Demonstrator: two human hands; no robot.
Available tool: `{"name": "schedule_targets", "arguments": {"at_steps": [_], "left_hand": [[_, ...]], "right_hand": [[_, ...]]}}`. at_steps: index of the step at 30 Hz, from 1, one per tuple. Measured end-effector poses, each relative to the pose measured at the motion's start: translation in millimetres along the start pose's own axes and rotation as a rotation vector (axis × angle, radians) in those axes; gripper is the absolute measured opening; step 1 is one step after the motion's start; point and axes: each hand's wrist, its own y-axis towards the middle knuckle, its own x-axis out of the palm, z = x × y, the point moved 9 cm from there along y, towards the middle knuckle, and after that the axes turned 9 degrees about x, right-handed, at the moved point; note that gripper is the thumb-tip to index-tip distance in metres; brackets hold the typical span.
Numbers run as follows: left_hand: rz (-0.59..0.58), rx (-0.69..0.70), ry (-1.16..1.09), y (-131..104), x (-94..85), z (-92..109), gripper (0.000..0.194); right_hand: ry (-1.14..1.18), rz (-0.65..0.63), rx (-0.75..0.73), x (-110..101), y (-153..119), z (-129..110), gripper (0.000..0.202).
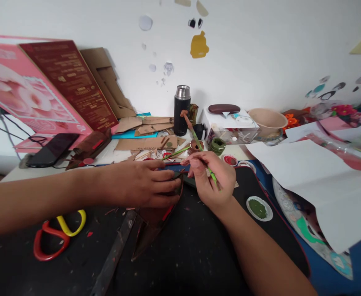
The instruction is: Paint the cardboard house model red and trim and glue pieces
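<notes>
My right hand (213, 179) is closed around a paintbrush (193, 130) with a green, paint-smeared handle. The brush slants up and away, its brown-coated tip in front of a black flask. My left hand (146, 183) grips a dark brown painted cardboard piece (149, 230) from above, its fingers curled over the far part. That piece has a pointed near end and a small red patch, and lies on the black mat (199, 255). Just beyond the hands stand an open jar of brown paint (195, 147) and an open jar of green paint (217, 146).
Scissors with red and yellow handles (52, 238) and a dark strip (115, 255) lie at the left. At right are a lid of green paint (259, 208) and white paper (319, 185). Cardboard scraps (149, 142), a black flask (182, 111) and a phone (53, 150) are behind.
</notes>
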Motion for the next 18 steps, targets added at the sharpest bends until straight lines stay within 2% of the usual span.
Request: {"name": "schedule_targets", "arguments": {"at_steps": [3,7,13,16,18], "left_hand": [[0.104,-0.018,-0.018,0,-15.6,10,0.055],[0.126,-0.065,-0.045,-3,-25.8,30,0.050],[0.195,0.087,0.238,-21,-48.8,75,0.055],[0.231,0.093,0.389,-36,-56.2,79,0.055],[0.223,0.067,0.395,-49,-55.3,70,0.053]], "right_hand": [[-0.010,0.020,-0.024,-3,0,-2,0.021],[-0.033,0.043,-0.047,-6,1,-5,0.018],[0.052,0.081,0.023,-13,1,6,0.019],[0.130,0.117,0.072,-17,1,16,0.018],[0.180,0.141,0.109,-19,2,21,0.020]]}}
